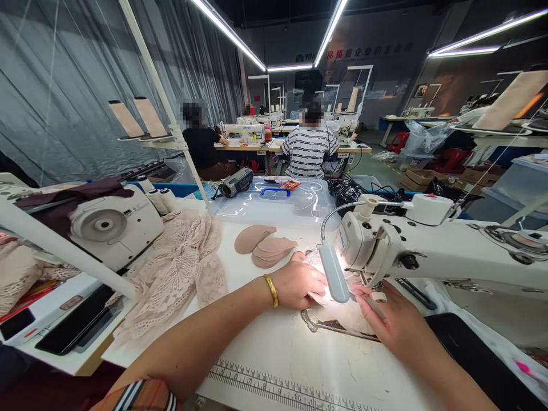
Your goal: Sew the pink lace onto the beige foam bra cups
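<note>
Under the lit grey lamp [334, 274], a piece of pale pink fabric [342, 314] lies at the needle area of the white sewing machine [428, 240]. My left hand [297, 281], with a gold bangle at the wrist, presses on the fabric left of the lamp, fingers bent and closed on its edge. My right hand [387, 311] is on the other side, below the machine head, its fingers together at the fabric's right edge. Beige teardrop-shaped pads [274, 248] lie in a loose pile beyond my left hand.
Pink lace [184, 257] is heaped at the left beside another machine [115, 225]. A clear plastic box [274, 200] stands behind the pads. A black phone-like object [475, 354] lies at the right. Two people [309, 148] sit farther ahead. A ruler strip [274, 388] runs along the front.
</note>
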A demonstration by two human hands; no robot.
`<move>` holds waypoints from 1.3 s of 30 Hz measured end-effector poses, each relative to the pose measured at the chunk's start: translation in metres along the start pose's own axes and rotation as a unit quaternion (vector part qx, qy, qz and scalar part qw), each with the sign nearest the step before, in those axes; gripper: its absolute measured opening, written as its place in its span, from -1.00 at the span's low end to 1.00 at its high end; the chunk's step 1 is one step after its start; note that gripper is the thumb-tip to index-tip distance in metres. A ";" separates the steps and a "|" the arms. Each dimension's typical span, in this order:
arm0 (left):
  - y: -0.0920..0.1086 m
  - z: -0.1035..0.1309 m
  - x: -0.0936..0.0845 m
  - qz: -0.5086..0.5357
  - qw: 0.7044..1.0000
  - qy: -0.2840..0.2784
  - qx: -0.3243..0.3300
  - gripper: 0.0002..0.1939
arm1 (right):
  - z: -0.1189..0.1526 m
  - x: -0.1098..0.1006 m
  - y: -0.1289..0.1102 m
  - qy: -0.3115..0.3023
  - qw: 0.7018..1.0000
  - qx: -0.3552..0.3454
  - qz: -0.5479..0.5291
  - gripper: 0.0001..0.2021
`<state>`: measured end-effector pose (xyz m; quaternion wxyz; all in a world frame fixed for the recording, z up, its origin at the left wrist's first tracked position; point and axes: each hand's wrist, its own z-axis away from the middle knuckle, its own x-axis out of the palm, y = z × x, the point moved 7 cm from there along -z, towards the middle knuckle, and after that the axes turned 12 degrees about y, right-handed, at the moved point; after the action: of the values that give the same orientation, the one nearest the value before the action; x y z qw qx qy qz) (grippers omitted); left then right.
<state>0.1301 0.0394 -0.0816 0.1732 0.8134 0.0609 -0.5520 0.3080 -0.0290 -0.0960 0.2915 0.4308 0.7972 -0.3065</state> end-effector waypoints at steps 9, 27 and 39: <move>0.004 0.000 0.001 -0.007 1.000 -0.004 -0.002 -0.85 | 0.002 0.005 0.010 -0.028 0.999 -0.008 -0.033 -0.67; 0.006 0.005 0.002 -0.019 1.000 0.010 -0.018 -0.93 | 0.003 0.004 0.009 -0.006 1.000 0.030 0.004 -0.74; 0.018 0.012 0.006 -0.086 0.996 0.034 0.020 -0.91 | 0.007 0.011 -0.005 -0.078 0.995 0.029 -0.059 -0.77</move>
<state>0.1269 0.0181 -0.0877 0.1063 0.8267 0.1251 -0.5382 0.3000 -0.0308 -0.1070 0.3216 0.3659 0.7867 -0.3792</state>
